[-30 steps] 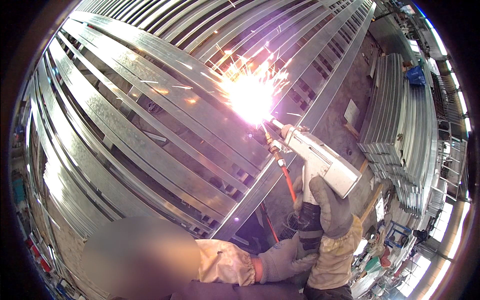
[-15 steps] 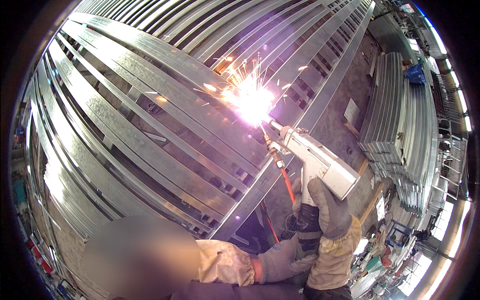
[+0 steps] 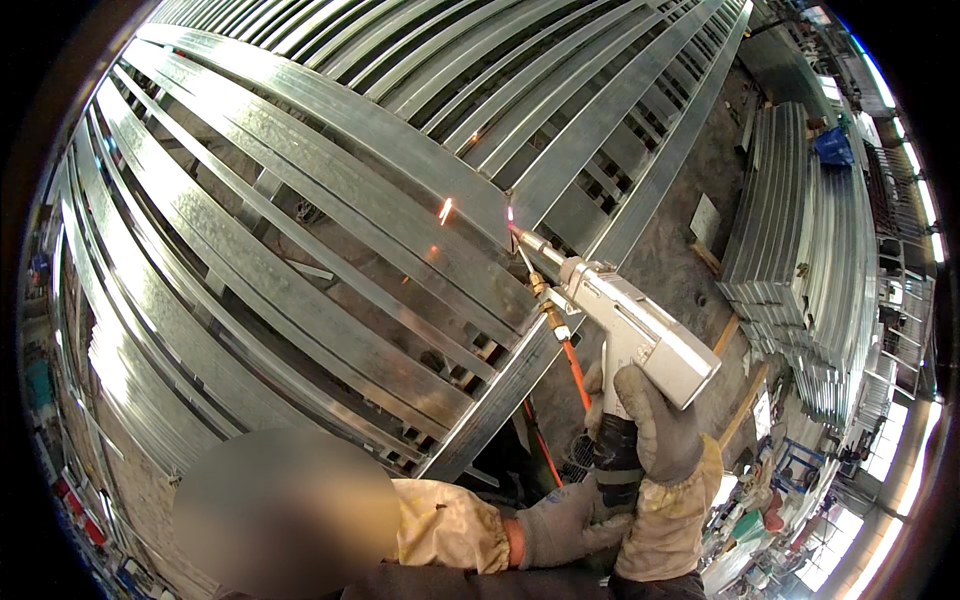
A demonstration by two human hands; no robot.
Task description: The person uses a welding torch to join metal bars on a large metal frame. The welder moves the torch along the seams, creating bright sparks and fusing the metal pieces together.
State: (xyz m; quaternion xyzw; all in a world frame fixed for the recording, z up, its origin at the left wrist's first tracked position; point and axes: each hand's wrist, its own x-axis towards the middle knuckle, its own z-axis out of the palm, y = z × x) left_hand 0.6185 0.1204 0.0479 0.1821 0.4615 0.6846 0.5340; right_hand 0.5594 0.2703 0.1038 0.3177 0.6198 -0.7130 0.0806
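My right hand (image 3: 655,425), in a grey glove, grips the handle of a pale gun-shaped welding torch (image 3: 630,320). Its thin nozzle tip (image 3: 520,235) points up-left and nearly touches a long galvanised steel bar (image 3: 380,130) of a big frame. A small glow and a few sparks (image 3: 445,210) sit at the tip. My left hand (image 3: 565,520), also gloved grey with a tan cuff, holds the black hose end (image 3: 615,465) under the torch handle. An orange cable (image 3: 572,365) runs down from the torch.
The frame of parallel steel bars (image 3: 250,270) fills the left and centre. A stack of steel profiles (image 3: 800,250) lies at the right, with a blue object (image 3: 832,145) on top. Concrete floor (image 3: 670,240) shows between them.
The bright welding flare and spray of sparks at the torch tip have died down to a faint glow. Both hands and the torch stay almost where they were.
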